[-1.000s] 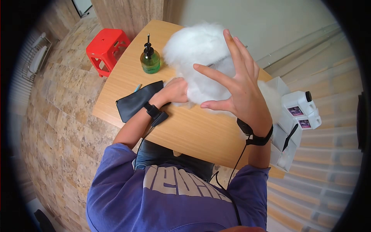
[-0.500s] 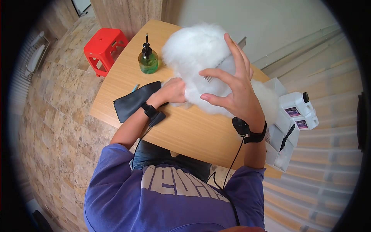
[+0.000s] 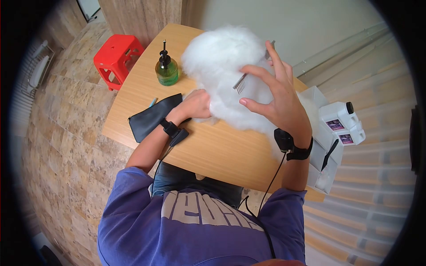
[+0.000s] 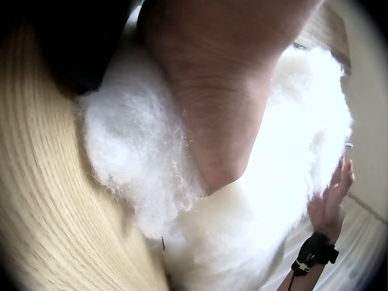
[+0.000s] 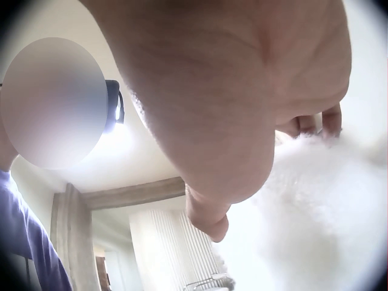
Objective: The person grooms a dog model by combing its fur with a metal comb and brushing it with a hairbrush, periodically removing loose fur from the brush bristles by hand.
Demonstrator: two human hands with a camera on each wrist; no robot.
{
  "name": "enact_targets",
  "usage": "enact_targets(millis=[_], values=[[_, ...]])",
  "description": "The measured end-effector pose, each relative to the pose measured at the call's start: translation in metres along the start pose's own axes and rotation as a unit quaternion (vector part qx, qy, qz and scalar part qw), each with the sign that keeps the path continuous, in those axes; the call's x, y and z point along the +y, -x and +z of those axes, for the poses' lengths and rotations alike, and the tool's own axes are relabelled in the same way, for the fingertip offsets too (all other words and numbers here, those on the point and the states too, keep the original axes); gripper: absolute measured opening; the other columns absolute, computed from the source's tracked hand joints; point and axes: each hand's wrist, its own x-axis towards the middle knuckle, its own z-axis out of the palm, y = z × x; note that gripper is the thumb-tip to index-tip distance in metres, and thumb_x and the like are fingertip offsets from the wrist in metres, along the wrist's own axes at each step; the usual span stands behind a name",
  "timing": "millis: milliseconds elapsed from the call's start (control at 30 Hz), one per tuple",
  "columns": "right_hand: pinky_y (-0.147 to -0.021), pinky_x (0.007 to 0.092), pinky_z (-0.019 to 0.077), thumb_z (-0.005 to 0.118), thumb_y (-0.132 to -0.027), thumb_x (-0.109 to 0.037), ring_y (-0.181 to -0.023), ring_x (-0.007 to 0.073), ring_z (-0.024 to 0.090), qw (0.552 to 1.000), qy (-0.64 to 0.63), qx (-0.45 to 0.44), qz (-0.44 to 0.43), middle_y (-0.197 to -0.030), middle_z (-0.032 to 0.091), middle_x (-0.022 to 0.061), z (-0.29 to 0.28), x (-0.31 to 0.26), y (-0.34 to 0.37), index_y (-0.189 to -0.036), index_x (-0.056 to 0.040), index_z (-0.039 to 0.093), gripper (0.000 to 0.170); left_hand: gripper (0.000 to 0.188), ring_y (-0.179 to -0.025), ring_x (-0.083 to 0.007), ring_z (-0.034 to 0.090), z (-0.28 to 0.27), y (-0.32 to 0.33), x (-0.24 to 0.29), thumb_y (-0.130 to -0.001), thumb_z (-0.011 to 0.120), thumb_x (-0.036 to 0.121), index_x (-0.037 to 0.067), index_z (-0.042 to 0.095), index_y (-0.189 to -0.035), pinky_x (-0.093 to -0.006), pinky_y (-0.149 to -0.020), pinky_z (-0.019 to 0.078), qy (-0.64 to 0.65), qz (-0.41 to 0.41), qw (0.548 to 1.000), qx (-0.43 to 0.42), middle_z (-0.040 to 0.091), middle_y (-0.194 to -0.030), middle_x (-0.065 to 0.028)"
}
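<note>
A big, fluffy white furry mass (image 3: 226, 53) sits on the table, rounded at the top and spreading toward the right. My left hand (image 3: 197, 104) grips its near left side. In the left wrist view, that hand's fingers are buried in the white fur (image 4: 136, 139). Over the fur's right part, my right hand (image 3: 284, 95) holds a metal comb (image 3: 240, 84) across its fingers. The comb's teeth point down by the fur, and its far end shows beyond the fingertips. The right thumb stands apart from the comb. In the right wrist view, the fingers (image 5: 330, 121) reach into the fur's top.
A green spray bottle (image 3: 167, 71) and a black pouch (image 3: 155, 119) stand and lie at the left of the wooden table (image 3: 213, 153). At the right, a box (image 3: 317, 170) holds a black tool (image 3: 329, 155) beside white jugs (image 3: 336, 116). A red stool (image 3: 116, 57) stands beyond the left edge.
My right hand has shifted slightly, and the comb has tilted so that its teeth now show clearly below the index finger. The left hand keeps its place on the fur.
</note>
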Motion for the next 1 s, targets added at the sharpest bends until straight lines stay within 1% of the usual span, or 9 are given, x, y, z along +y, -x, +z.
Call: enact_targets(millis=[67,133,267,367,433,567,633,900,1000], values=[[-0.110,0.0424,0.0363,0.084,-0.071,-0.031,-0.132,0.0374,0.041,1.000,0.006,-0.008,-0.003,-0.156,0.030,0.0245,-0.002,0.002,-0.002,-0.122,-0.0284,0.067,0.054,0.038,-0.099,-0.0427,0.062,0.000,0.001,0.000,-0.077,0.071,0.022,0.006,0.066,-0.111,-0.0471,-0.084,0.0509,0.000,0.009,1.000,0.001,0.068,-0.108,-0.0210],[-0.109,0.0430,0.0378,0.083,-0.074,-0.032,-0.129,0.0374,0.044,0.983,-0.180,0.012,0.045,-0.152,0.036,0.0261,-0.003,0.005,-0.004,-0.132,-0.0300,0.058,0.064,0.038,-0.099,-0.0426,0.063,0.001,0.000,-0.003,-0.077,0.071,0.022,0.007,0.066,-0.111,-0.0468,-0.085,0.0509,-0.004,0.009,1.000,0.000,0.068,-0.109,-0.0208],[-0.103,0.0432,0.0444,0.084,-0.073,-0.033,-0.124,0.0387,0.051,0.988,-0.148,-0.041,0.004,-0.148,0.040,0.0271,-0.019,-0.002,-0.006,-0.139,-0.0306,0.053,0.074,0.037,-0.100,-0.0426,0.062,-0.001,0.001,0.001,-0.076,0.071,0.021,0.008,0.067,-0.111,-0.0467,-0.086,0.0508,0.011,-0.001,1.000,-0.008,0.068,-0.110,-0.0205],[-0.093,0.0440,0.0508,0.083,-0.073,-0.031,-0.120,0.0416,0.055,0.981,-0.120,-0.133,0.073,-0.145,0.042,0.0267,-0.023,-0.013,-0.006,-0.143,-0.0328,0.051,0.077,0.038,-0.099,-0.0431,0.062,-0.003,0.000,0.003,-0.076,0.071,0.021,0.007,0.067,-0.111,-0.0471,-0.086,0.0507,0.017,-0.001,1.000,-0.005,0.068,-0.109,-0.0206],[-0.073,0.0332,0.0540,0.083,-0.074,-0.028,-0.072,0.0253,0.063,0.995,-0.048,-0.086,-0.027,-0.149,0.039,0.0268,-0.016,-0.008,-0.004,-0.144,-0.0304,0.052,0.076,0.038,-0.100,-0.0433,0.062,-0.001,-0.001,0.003,-0.075,0.071,0.020,0.007,0.067,-0.111,-0.0472,-0.086,0.0504,0.022,0.017,0.999,0.016,0.068,-0.109,-0.0208],[-0.075,0.0354,0.0540,0.078,-0.079,-0.028,-0.069,0.0249,0.064,0.993,-0.010,-0.111,-0.037,-0.148,0.041,0.0276,-0.029,-0.013,-0.011,-0.141,-0.0331,0.055,0.066,0.040,-0.103,-0.0438,0.061,-0.003,0.000,0.006,-0.075,0.071,0.021,0.007,0.066,-0.112,-0.0473,-0.088,0.0496,0.024,-0.002,1.000,0.010,0.067,-0.111,-0.0217],[-0.084,0.0424,0.0544,0.075,-0.082,-0.017,-0.098,0.0398,0.065,0.985,0.025,-0.168,-0.006,-0.145,0.041,0.0264,-0.035,-0.017,-0.012,-0.138,-0.0359,0.055,0.063,0.036,-0.097,-0.0437,0.062,-0.006,0.000,0.011,-0.075,0.069,0.021,0.007,0.067,-0.108,-0.0479,-0.083,0.0509,0.023,0.009,0.999,0.031,0.068,-0.103,-0.0219],[-0.074,0.0382,0.0540,0.057,-0.081,0.004,-0.080,0.0337,0.067,0.987,0.083,-0.138,-0.007,-0.148,0.040,0.0273,-0.025,-0.005,-0.007,-0.124,-0.0309,0.065,0.056,0.029,-0.089,-0.0445,0.063,-0.004,0.002,0.006,-0.074,0.067,0.021,0.006,0.068,-0.099,-0.0482,-0.076,0.0523,0.026,0.038,0.997,0.067,0.069,-0.093,-0.0225],[-0.073,0.0380,0.0536,0.056,-0.081,0.005,-0.078,0.0334,0.066,0.989,0.078,-0.123,-0.015,-0.149,0.040,0.0276,-0.021,0.000,-0.004,-0.123,-0.0305,0.066,0.056,0.044,-0.102,-0.0456,0.060,-0.004,0.003,0.001,-0.072,0.068,0.020,0.004,0.065,-0.113,-0.0486,-0.088,0.0496,0.005,-0.021,1.000,-0.021,0.066,-0.109,-0.0241]])
